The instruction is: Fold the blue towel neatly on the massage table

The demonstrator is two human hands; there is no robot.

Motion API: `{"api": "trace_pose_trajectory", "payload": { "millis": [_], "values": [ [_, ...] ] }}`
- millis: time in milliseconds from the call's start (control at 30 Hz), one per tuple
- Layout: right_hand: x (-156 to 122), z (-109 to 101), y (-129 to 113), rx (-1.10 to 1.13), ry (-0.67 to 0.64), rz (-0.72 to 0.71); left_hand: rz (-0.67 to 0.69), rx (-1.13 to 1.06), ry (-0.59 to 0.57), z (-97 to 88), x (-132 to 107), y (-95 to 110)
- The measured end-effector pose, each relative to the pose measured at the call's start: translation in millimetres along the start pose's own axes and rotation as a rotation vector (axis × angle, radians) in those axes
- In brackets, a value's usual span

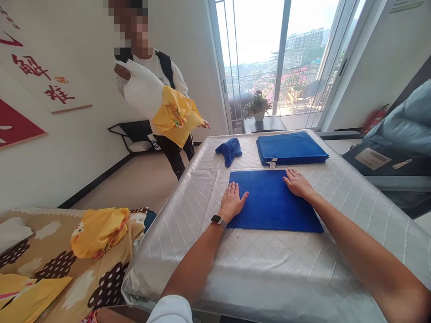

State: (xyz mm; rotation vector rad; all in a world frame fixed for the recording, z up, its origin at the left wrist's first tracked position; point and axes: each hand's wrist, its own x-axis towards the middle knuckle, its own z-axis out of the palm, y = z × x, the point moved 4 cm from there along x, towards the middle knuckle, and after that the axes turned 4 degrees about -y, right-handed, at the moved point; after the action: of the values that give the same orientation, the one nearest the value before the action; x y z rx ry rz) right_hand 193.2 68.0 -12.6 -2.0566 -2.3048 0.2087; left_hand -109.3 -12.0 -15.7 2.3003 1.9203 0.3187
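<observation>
A folded blue towel [269,202] lies flat on the silver quilted table cover [262,269]. My left hand [232,201] rests palm down on the towel's left edge, fingers apart, a smartwatch on the wrist. My right hand [296,182] presses flat on the towel's upper right part. Behind it sits a stack of folded blue towels [291,148]. A crumpled blue cloth [230,150] lies to the left of that stack.
A person [158,89] stands at the far left of the table holding a yellow cloth [175,114]. A patterned surface [50,264] at lower left carries a yellow bundle [97,231]. A potted plant [258,106] stands by the glass door. A grey-blue bag [400,130] sits at right.
</observation>
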Motion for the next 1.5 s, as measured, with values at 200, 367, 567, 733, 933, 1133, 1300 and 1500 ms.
{"api": "trace_pose_trajectory", "payload": {
  "millis": [200, 367, 567, 733, 933, 1133, 1300, 1500],
  "values": [
    [6, 12, 9, 0.021, 0.028, 0.021, 0.007, 0.018, -0.001, -2.5, -2, 1],
    [5, 11, 8, 0.03, 0.032, 0.018, 0.019, 0.032, -0.01, -3.5, -3, 2],
    [2, 8, 5, 0.061, 0.035, 0.023, 0.023, 0.053, -0.047, -3.1, -4, 1],
    [0, 8, 3, 0.077, 0.049, 0.023, 0.023, 0.095, 0.008, -11.2, -1, 11],
    [-2, 7, 1, 0.107, 0.083, 0.009, 0.311, 0.105, 0.006, -7.7, 34, 98],
    [-8, 7, 4, 0.07, 0.099, -0.037, 0.425, -0.034, 0.075, 21.7, 100, 194],
    [-7, 9, 4, 0.061, 0.092, -0.037, 0.367, -0.115, 0.039, 44.7, 123, 194],
    [-2, 9, 2, 0.093, 0.09, 0.009, 0.284, 0.023, -0.069, 41.0, 111, 131]
  ]
}}
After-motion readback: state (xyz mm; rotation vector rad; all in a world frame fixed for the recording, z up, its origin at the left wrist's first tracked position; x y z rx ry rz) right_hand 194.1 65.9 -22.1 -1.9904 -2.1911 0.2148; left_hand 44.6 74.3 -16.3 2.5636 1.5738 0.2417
